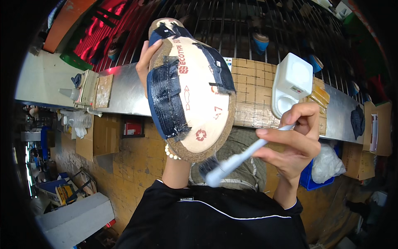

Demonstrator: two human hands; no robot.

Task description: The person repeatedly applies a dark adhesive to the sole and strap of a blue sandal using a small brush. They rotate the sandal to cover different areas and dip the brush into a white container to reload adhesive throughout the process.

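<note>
Left hand (pixel 145 62) and right hand (pixel 296 143) are both occupied: the left is partly hidden behind a shoe (pixel 205 112), its fingers spread along the left side and curled on the edge, while the right pinches a brush (pixel 244 155) between thumb and bent fingers. The shoe is held up in front of the body, above the near edge of the bench, its underside facing the wearer and its broad end nearest the chest. That underside is pale with red markings, framed by a brown rim, and dark blue fabric is folded over it at both sides, glossy on the left. The brush slants down toward the broad end, its dark bristles beside the rim; whether they touch it cannot be told. A string of pale beads (pixel 171 153) circles the left wrist. Behind the shoe, a cardboard sheet (pixel 253 99) covers part of the metal bench (pixel 124 91), with a white container (pixel 292 76) standing to the right. Farther off, a rack of rods (pixel 232 25) bears blue shoes (pixel 260 43). Below, a clear plastic bag (pixel 329 164) sits in a blue bin (pixel 309 176) at the right, and a cardboard box (pixel 99 137) stands at the left.
</note>
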